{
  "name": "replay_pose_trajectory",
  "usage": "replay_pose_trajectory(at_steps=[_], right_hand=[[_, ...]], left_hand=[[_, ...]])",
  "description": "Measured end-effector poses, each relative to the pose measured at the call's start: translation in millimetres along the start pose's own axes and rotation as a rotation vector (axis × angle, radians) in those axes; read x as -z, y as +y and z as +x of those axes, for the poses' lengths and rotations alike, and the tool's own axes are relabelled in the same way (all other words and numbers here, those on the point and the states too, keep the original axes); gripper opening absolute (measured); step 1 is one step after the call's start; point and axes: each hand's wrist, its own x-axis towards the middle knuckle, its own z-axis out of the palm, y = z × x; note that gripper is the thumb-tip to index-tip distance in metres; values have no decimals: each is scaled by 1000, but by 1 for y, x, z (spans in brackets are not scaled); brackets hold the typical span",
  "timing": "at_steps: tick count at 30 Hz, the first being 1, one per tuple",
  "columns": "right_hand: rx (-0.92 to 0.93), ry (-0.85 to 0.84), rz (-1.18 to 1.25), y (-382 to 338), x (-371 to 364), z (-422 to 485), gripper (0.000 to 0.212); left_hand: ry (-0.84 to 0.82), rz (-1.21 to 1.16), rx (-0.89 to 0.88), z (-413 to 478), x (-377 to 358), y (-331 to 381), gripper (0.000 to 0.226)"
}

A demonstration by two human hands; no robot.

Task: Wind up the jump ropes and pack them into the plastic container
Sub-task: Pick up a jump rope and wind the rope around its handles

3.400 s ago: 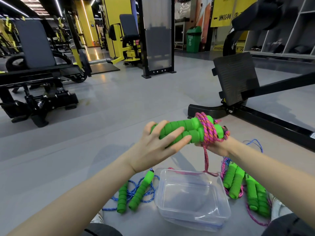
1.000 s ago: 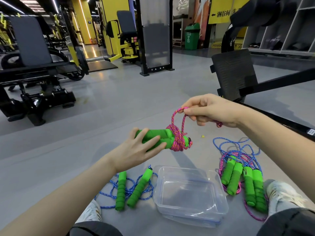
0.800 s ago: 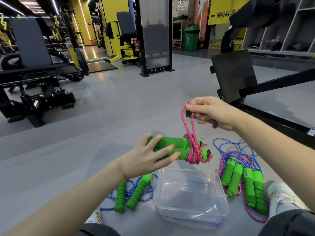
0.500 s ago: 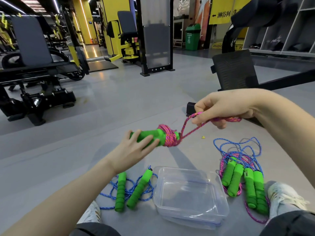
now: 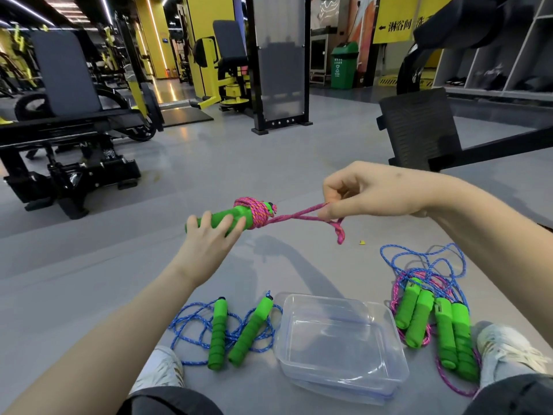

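Gripping a pair of green handles point(image 5: 230, 217) above a grey gym floor point(image 5: 269, 163), a person's left hand point(image 5: 209, 238) wraps its fingers round the foam. A pink rope point(image 5: 257, 212) is wound tight round the handles' far end. Its free loop runs taut to the right hand point(image 5: 371, 193), whose curled fingers and thumb pinch it, and a short tail hangs below the pinch. The clear container point(image 5: 287, 348) sits open on the floor between the person's shoes point(image 5: 505, 348), below both hands. A loose blue rope point(image 5: 191, 327) with two green handles of its own lies just to its left. On its right, a tangle point(image 5: 419, 265) of blue and pink rope lies with four more handles.
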Motion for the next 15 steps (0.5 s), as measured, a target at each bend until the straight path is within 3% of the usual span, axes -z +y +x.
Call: replay_pose_trajectory(at_steps=[6,10,15], right_hand=[[-21,-117,-7,-7,-9,-2,29],[29,-27,63,-19,-12,-4,25],[164,66,-295,-34,-11,-6,25]], left_hand=[[-57,-17,54,-4,-5,-4,80],[-33,-6,90,-3,-4,-8,76],[-68,20,104,-4,-2,-15,77]])
